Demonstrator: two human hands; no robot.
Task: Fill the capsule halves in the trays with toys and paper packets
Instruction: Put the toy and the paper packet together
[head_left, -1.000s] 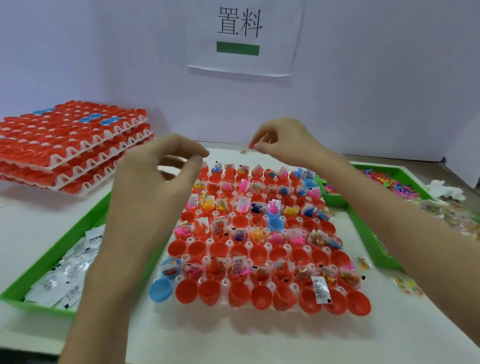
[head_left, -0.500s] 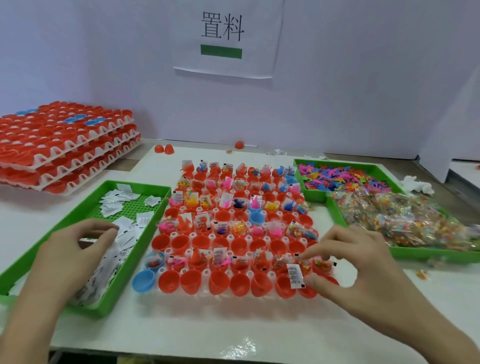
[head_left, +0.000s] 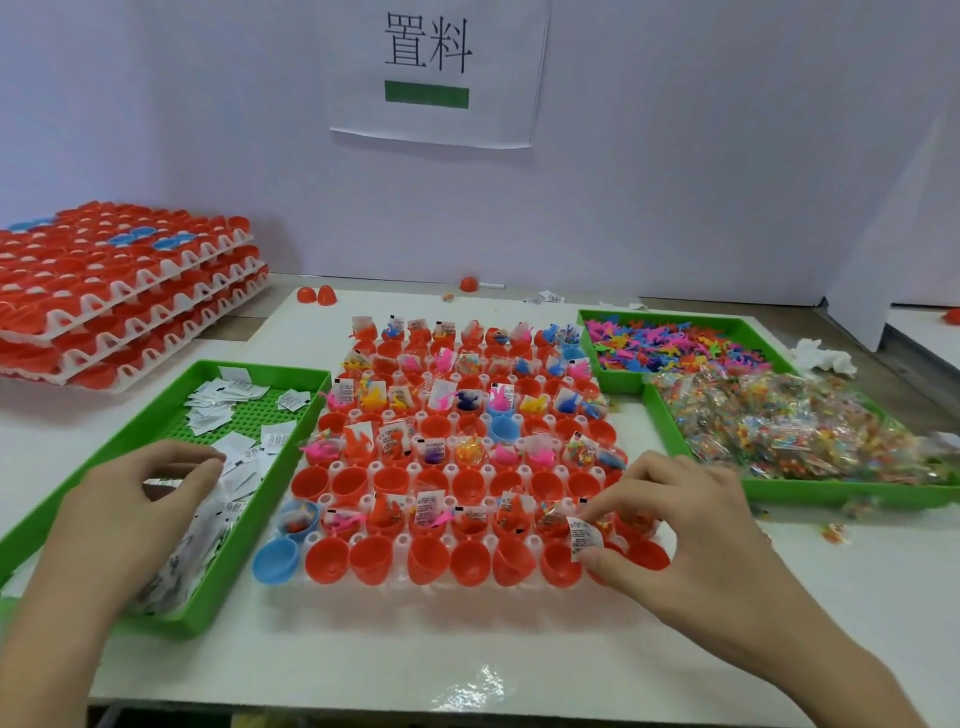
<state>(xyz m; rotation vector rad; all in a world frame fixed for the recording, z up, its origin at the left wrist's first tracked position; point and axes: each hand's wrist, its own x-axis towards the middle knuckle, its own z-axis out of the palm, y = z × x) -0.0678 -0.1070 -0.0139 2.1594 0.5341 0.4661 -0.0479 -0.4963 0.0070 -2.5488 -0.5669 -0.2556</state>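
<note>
Both hands had dropped from above the far edge of the capsule tray (head_left: 401, 541). The right hand (head_left: 691, 535) pinched a paper packet (head_left: 583, 538) over the near-right cups (head_left: 558, 564) (not yet seated). The left hand (head_left: 130, 509) curled over packets (head_left: 234, 452) in the green tray (head_left: 280, 470) — grip indeterminate, filling apparently resuming.

Round plastic capsule halves (head_left: 470, 562) are mostly orange-red, a few sky blue, in a white tray (head_left: 400, 543). Shallow plastic bins (head_left: 291, 457) are bright green; small paper packets (head_left: 583, 535) white with black print; the bench (head_left: 363, 649) white.
</note>
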